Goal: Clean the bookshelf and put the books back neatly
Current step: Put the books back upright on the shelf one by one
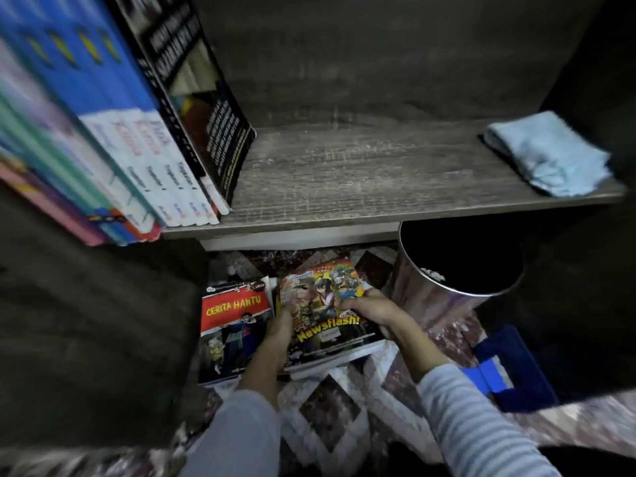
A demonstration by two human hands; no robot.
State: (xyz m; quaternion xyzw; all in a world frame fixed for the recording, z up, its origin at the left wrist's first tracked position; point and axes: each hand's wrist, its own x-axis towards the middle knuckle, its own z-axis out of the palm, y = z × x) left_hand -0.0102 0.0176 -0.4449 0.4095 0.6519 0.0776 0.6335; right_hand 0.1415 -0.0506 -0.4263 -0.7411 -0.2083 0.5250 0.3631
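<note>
Both hands grip a comic book [323,311] on the floor: left hand [280,333] at its left edge, right hand [373,313] at its right edge, below the shelf [361,173]

The single head-worn wide-angle camera looked forward and steeply down — from close above the shelf board [378,173] — taking in the patterned floor [330,407] at the frame's bottom.

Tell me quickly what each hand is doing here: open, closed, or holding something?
Left hand: grips the left edge of the Newsflash comic.
Right hand: fingers curled over the same comic's right edge, holding it.
</note>
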